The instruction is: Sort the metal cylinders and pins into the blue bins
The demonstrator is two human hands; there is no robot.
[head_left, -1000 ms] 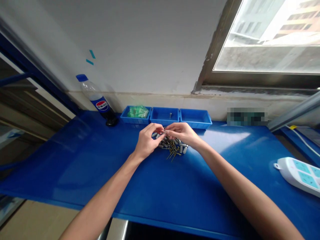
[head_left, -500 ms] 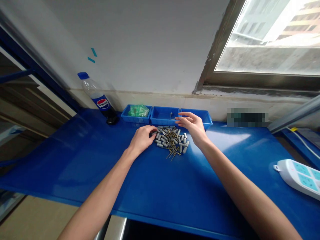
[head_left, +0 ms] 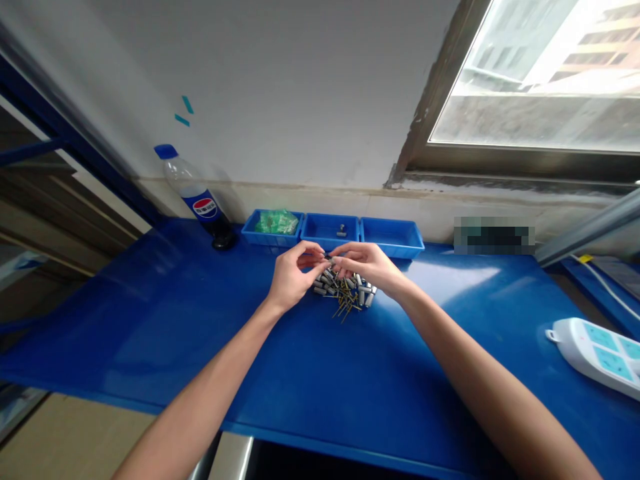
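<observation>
My left hand is closed in a pinch, with a small grey metal cylinder partly visible at its fingertips. Meeting it from the other side, my right hand also pinches; what lies in its fingers is too small and covered to make out. Just below both hands is a pile of grey metal cylinders mixed with brass-coloured screws. The fingers hide the pile's far part. Behind, the middle blue bin holds a few small metal pieces.
A left blue bin contains green plastic bags, and a right blue bin adjoins the middle one. A cola bottle stands at the back left. A white power strip lies on the blue table at the right.
My right hand has come back from the middle bin, down and left to my left hand. My left hand has shifted slightly right. More metal shows in the middle bin.
</observation>
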